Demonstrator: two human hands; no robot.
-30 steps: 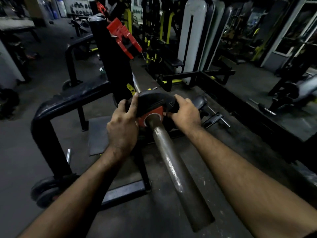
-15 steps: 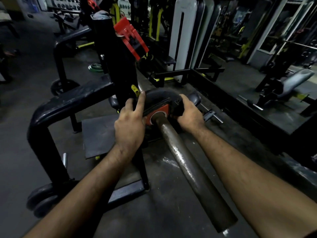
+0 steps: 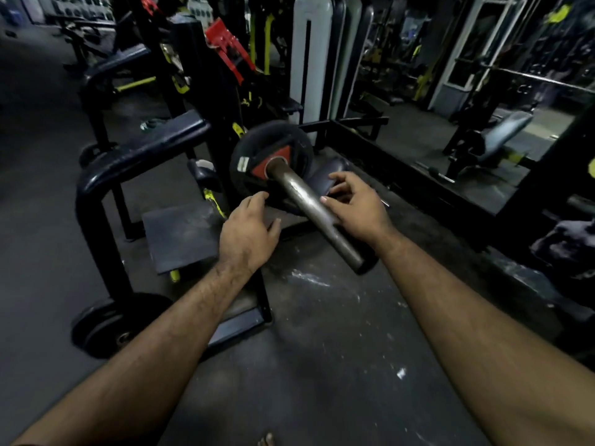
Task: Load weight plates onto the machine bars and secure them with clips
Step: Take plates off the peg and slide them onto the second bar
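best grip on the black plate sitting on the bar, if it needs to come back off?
Likely the plate rim, one hand at each side edge, coming from the bar's free end. It stands on edge with the bar through its hub, so the face offers no hold and it can only slide along the bar toward the person.

Weight plate [image 3: 254, 149] sits on the steel bar [image 3: 309, 206], up against the machine frame [image 3: 151, 143]. Your left hand [image 3: 248, 233] hangs just beside the plate's lower edge, fingers loose, gripping nothing. Your right hand [image 3: 357, 207] is at the bar's right side, fingers relaxed, thumb near the bar. Red clips [image 3: 227, 48] are on the upright behind. Another plate [image 3: 109, 323] stands on the floor [image 3: 322, 365], left.
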